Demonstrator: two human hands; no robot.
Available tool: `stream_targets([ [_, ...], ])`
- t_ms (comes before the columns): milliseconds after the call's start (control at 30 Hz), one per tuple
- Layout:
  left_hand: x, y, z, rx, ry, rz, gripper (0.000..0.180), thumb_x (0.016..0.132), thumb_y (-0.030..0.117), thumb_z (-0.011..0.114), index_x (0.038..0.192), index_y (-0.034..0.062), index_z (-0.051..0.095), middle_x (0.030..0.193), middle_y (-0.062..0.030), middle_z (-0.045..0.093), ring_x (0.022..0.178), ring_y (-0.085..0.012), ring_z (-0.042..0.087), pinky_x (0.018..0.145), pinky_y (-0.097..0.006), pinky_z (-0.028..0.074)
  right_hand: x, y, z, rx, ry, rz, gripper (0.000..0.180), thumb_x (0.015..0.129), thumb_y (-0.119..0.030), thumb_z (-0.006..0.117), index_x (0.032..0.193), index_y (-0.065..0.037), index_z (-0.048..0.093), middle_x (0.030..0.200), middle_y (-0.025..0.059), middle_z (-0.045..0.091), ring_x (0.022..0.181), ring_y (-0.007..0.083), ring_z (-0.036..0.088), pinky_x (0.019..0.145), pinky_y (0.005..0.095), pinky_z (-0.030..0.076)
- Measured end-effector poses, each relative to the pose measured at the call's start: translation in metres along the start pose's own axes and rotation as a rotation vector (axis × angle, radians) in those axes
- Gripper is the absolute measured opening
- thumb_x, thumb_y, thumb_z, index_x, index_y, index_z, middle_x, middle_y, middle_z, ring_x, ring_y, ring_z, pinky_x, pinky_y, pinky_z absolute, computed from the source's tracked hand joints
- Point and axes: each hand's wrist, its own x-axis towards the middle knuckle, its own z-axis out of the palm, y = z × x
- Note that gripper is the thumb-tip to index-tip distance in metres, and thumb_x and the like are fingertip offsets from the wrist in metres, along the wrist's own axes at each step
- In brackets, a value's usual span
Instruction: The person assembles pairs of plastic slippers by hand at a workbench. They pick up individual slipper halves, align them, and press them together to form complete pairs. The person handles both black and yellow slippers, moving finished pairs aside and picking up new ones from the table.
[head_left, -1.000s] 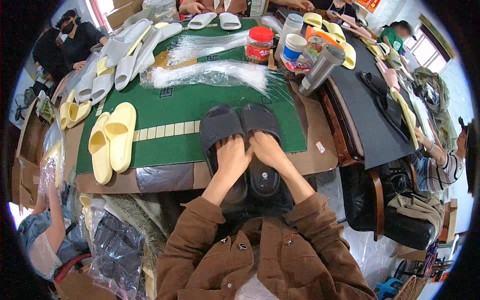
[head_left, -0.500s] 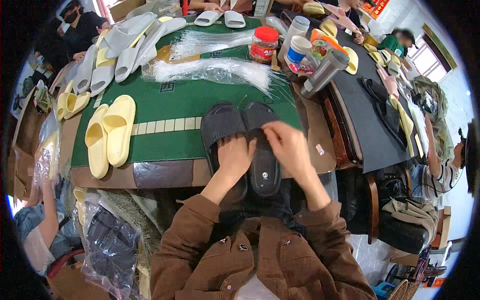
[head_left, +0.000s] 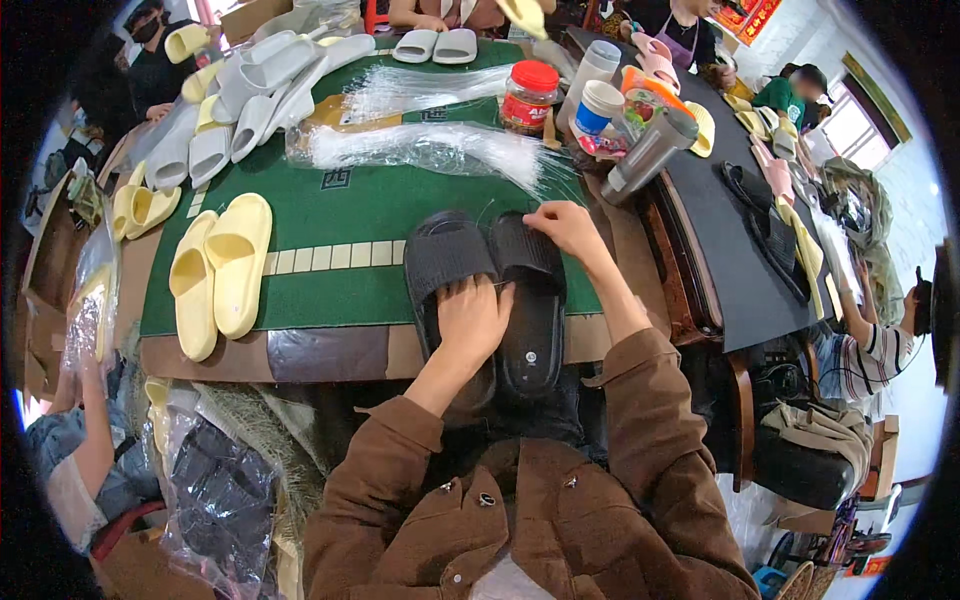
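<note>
Far left of frame: pair of pale yellow slides lies side by side on the green table mat, well apart from your work. Upper left: heap of grey-white slides. Upper centre: bundle of clear plastic fasteners in a bag.

Centre: pair of black slides sits side by side, touching, at the near edge of the mat, heels hanging over the table edge toward you. Ribbed straps, matte black, round mark on the right insole. They look like light, soft foam — bendy, not fragile, not slippery; take hold at the strap or pinch the sole edge mid-length.

Your left hand lies flat, fingers spread, pressing the join between the two slides. Your right hand is pinched shut at the toe of the right slide, seemingly on a thin clear strand; too fine to confirm. Hands apart.

Upper right: red-lidded jar, metal flask.
</note>
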Motion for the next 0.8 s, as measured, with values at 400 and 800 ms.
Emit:
stream_targets([
  [400, 0.000, -0.002, 0.002, 0.013, 0.058, 0.035, 0.048, 0.091, 0.041, 0.054, 0.087, -0.0057, 0.063, 0.087, -0.0233, 0.063, 0.085, -0.0408, 0.060, 0.079, -0.049, 0.044, 0.048, -0.017, 0.038, 0.120, 0.025, -0.181, 0.033, 0.084, -0.035, 0.065, 0.079, -0.003, 0.070, 0.070, 0.0134, 0.067, 0.066, 0.0225, 0.064, 0.063, 0.0352, 0.048],
  [800, -0.007, -0.003, -0.012, -0.114, 0.030, 0.058, 0.046, 0.088, 0.037, 0.061, 0.095, -0.0076, 0.060, 0.098, -0.0266, 0.061, 0.092, -0.0416, 0.059, 0.085, -0.047, 0.044, 0.023, -0.053, 0.040, 0.220, 0.106, -0.265, 0.026, 0.086, -0.022, 0.065, 0.075, 0.002, 0.063, 0.064, 0.0119, 0.065, 0.060, 0.0185, 0.065, 0.060, 0.0323, 0.049],
])
